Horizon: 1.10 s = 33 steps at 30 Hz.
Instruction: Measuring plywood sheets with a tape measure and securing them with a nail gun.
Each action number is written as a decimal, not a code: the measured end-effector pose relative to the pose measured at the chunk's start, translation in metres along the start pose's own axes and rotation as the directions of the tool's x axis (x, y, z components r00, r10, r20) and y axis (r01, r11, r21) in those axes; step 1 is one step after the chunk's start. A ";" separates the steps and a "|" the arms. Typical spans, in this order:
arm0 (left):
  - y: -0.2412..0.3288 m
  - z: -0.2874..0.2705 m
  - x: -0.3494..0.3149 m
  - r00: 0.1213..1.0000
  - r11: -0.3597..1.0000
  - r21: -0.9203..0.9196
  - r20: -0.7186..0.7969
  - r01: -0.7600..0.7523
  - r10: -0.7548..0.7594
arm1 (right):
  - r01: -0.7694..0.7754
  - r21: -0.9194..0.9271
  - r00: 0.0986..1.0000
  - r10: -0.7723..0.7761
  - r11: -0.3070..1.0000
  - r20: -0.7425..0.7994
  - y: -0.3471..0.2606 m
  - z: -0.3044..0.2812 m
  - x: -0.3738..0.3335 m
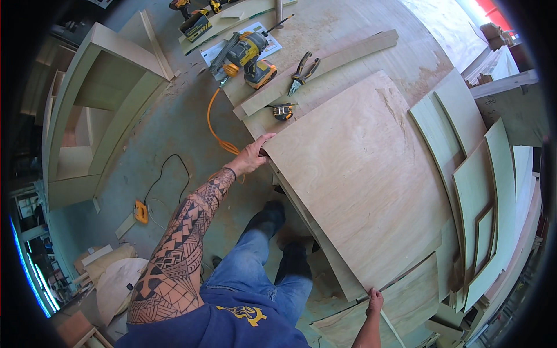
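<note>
A large pale plywood panel (354, 180) lies flat over the front of the workbench (325, 26). My left hand (252, 155) grips its left corner, fingers on the top edge and the rest curled beside the side edge. At the panel's near right corner my right hand (375, 300) is closed on the edge, the fingertips partly hidden. Just beyond the left corner sits a tape measure (283, 111). Pliers with black and yellow handles (301, 72) rest across a long wood strip (348, 55).
A yellow and grey power tool (246, 49) and an orange hose (212, 119) are at the bench's left. Several plywood sheets (478, 191) stack up on the right. An open wooden cabinet (110, 110) stands left. A yellow corded tool (140, 212) lies on the floor.
</note>
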<state>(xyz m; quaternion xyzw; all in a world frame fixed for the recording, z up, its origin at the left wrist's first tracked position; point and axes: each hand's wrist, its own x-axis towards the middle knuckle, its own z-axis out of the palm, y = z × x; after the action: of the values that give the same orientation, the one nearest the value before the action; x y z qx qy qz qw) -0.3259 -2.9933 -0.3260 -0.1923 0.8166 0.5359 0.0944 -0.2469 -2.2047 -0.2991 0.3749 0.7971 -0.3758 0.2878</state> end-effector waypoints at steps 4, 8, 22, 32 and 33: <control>-0.002 0.006 0.006 0.996 0.996 -0.015 -0.019 -0.093 0.093 | -0.006 -0.022 0.999 0.005 1.000 -0.035 0.008 -0.012 0.005; -0.013 0.004 0.006 0.997 0.995 -0.057 0.000 -0.083 0.083 | 0.003 -0.061 0.991 -0.011 0.998 -0.132 0.003 -0.009 0.006; -0.023 -0.006 0.009 0.999 0.997 -0.073 0.033 -0.016 0.018 | 0.090 0.119 0.992 -0.078 0.989 -0.096 0.014 -0.007 0.014; -0.034 0.051 -0.015 0.944 0.739 -0.668 -0.291 -0.083 -0.156 | 0.125 -0.047 0.978 -0.131 0.991 -0.164 0.000 0.011 -0.016; -0.034 0.053 -0.016 0.925 0.731 -0.678 -0.321 -0.077 -0.201 | 0.140 -0.053 0.980 -0.146 0.989 -0.133 0.001 0.013 -0.019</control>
<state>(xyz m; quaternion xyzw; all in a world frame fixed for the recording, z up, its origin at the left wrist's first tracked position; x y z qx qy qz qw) -0.3000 -2.9541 -0.3704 -0.3392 0.5594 0.7465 -0.1212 -0.2335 -2.2219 -0.2929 0.3349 0.8478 -0.3517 0.2129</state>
